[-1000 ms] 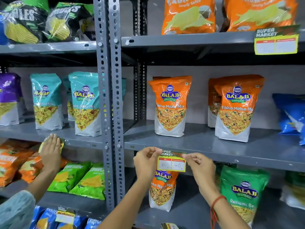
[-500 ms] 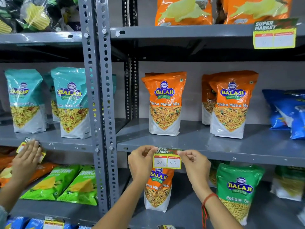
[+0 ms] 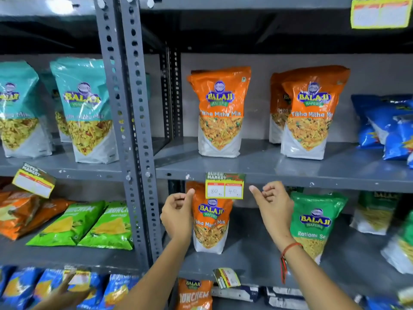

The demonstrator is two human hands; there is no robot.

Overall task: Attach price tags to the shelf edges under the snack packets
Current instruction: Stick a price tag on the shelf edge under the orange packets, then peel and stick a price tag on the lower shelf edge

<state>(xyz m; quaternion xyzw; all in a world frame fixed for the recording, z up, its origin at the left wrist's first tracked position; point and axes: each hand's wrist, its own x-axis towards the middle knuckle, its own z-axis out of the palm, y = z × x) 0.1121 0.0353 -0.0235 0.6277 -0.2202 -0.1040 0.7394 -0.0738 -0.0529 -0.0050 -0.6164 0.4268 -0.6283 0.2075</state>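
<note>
A yellow and green price tag point(image 3: 224, 186) marked 80 and 40 hangs on the grey shelf edge point(image 3: 312, 179), under an orange Balaji snack packet point(image 3: 220, 113). My left hand point(image 3: 177, 217) is just left of and below the tag, fingers curled, thumb up, holding nothing. Just right of the tag is my right hand point(image 3: 271, 203), loosely curled, thumb pointing at the tag without touching it. Another orange packet point(image 3: 309, 117) stands further right on the same shelf.
A grey perforated upright point(image 3: 131, 130) divides the two bays. Another tag point(image 3: 33, 182) hangs tilted on the left bay's shelf edge. A second person's hand point(image 3: 63, 291) is at a tag at the bottom left. More tags hang at the top right point(image 3: 381, 13) and bottom point(image 3: 226, 278).
Both my hands have let go of the price tag and drawn back and down; it stays on the shelf edge. The other person's hand left the left bay's tag and moved lower.
</note>
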